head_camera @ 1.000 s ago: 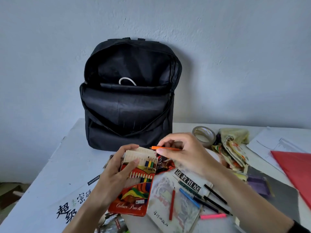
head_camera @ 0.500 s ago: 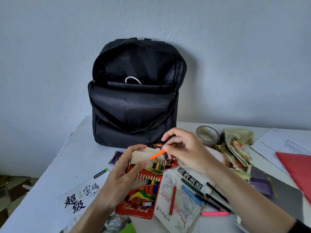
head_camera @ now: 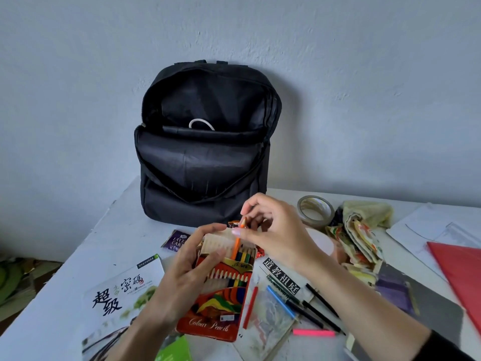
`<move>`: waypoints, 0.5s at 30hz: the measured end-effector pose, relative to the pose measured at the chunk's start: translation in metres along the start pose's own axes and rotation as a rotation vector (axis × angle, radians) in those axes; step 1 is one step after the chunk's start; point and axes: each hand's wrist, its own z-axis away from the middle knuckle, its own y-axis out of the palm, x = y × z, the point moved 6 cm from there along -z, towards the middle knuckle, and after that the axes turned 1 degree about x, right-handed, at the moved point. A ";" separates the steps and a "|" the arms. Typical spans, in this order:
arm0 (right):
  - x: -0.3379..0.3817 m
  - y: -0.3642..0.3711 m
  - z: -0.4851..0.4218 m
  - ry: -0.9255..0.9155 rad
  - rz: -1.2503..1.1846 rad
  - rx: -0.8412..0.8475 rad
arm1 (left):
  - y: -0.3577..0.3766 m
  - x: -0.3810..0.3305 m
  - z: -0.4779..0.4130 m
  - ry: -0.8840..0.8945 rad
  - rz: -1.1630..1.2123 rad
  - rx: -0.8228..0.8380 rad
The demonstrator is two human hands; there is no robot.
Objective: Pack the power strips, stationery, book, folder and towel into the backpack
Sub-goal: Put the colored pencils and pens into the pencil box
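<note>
Stationery step: my left hand (head_camera: 187,277) grips the colour pencil box (head_camera: 221,293) over the table; my right hand (head_camera: 270,230) pinches the orange pencil (head_camera: 238,241), tip entering its slot. Next — seat it fully, gather the loose pens (head_camera: 312,308), then load the open backpack (head_camera: 205,149).

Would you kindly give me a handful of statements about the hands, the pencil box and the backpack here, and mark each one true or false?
1. The right hand pinches an orange pencil over the pencil box. True.
2. The left hand lies flat on the table. False: it holds the pencil box by its left side.
3. The backpack stands zipped shut. False: its main compartment gapes open, with a white cord showing inside.
4. A roll of tape lies on the table, right of the backpack. True.
5. The pink highlighter is already in the pencil box. False: it lies loose on the table near the black pens.
</note>
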 end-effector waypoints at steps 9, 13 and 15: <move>-0.009 0.009 0.013 -0.026 -0.079 0.112 | 0.006 0.006 0.005 0.042 0.021 -0.077; -0.012 0.013 0.016 -0.041 -0.051 0.119 | 0.005 0.009 0.007 0.051 0.014 -0.112; -0.013 0.017 0.018 -0.037 -0.050 0.154 | 0.002 0.011 0.009 0.048 0.012 -0.124</move>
